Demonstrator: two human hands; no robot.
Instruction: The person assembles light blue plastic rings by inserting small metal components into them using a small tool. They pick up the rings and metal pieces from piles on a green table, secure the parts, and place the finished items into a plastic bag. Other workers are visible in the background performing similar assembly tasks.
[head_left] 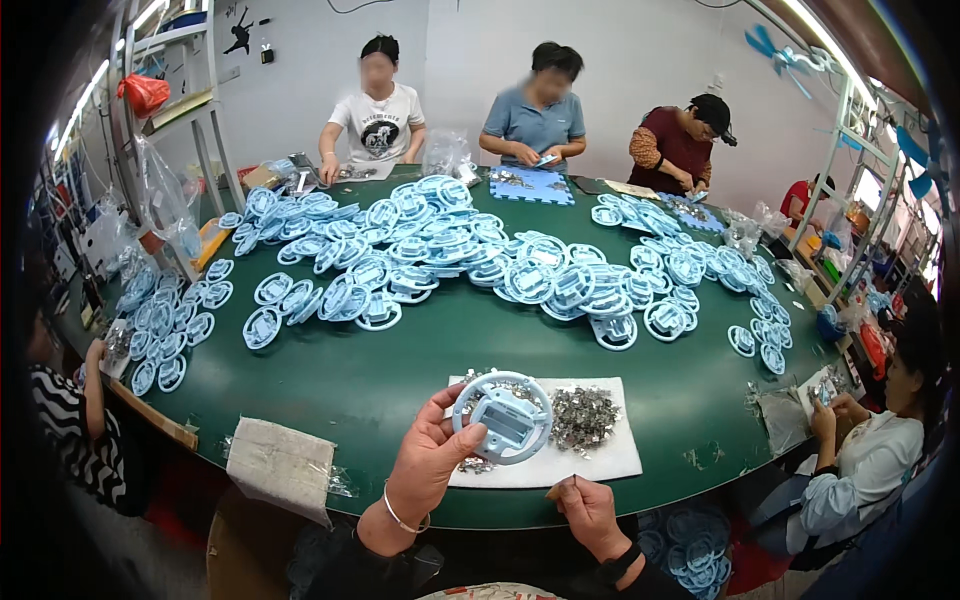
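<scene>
My left hand [432, 455], with a bangle at its wrist, grips a light blue round plastic housing [510, 425] by its left rim. The housing is held tilted up above the table's near edge, its rectangular recess showing. My right hand [592, 512] is closed just off the near edge, thumb and fingers pinched together; what is in the pinch, if anything, is too small to make out. Between and beyond my hands lies a white mat [624, 455]. On it is a heap of small metal pieces [583, 418], with more partly hidden behind the housing.
A large spread of blue housings [400, 245] covers the middle of the green table [380, 370]. A pale wrapped block [282, 465] sits at the near left edge. Three people work across the table; others sit at both sides. A blue foam mat [550, 190] lies opposite.
</scene>
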